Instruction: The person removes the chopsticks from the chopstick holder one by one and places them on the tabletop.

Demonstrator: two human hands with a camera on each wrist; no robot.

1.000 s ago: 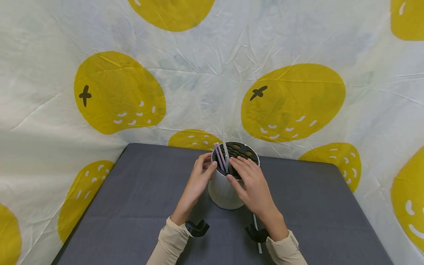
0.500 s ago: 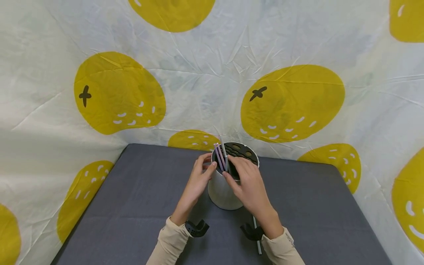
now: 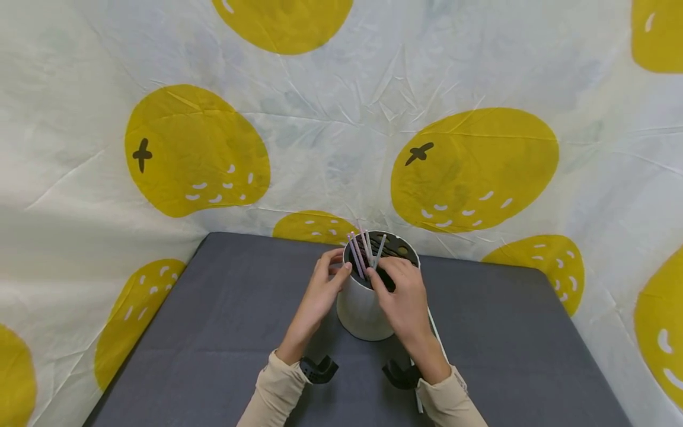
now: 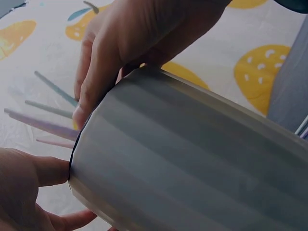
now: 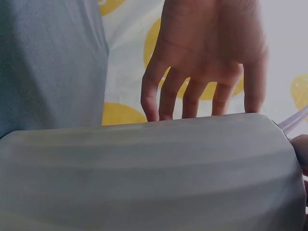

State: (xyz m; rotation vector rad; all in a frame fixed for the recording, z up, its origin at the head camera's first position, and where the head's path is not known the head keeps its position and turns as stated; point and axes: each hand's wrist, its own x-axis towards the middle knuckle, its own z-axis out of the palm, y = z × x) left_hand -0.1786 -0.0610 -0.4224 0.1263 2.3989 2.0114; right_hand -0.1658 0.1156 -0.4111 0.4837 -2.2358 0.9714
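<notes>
A round pale-grey utensil holder (image 3: 365,311) stands upright on the table, its black top pierced by round holes and wavy slots. Several thin pastel straws (image 4: 45,122) stick up from its near-left part. My left hand (image 3: 322,281) rests against the holder's left side. Its thumb lies at the rim, and its spread, fairly straight fingers (image 5: 190,98) touch the wall. Over the near rim, my right hand (image 3: 402,290) pinches a grey-blue straw (image 3: 380,248) between thumb and index finger. The straw's lower end is hidden inside the holder.
Thin white straws (image 3: 436,329) lie on the dark grey table (image 3: 240,308) to the right of the holder, partly hidden by my right arm. A white cloth (image 3: 331,160) printed with yellow fruit hangs close behind the table and along its sides.
My right thumb and index finger have closed on the grey-blue straw, which now leans right, apart from the others. My left hand has stayed at the holder's side.
</notes>
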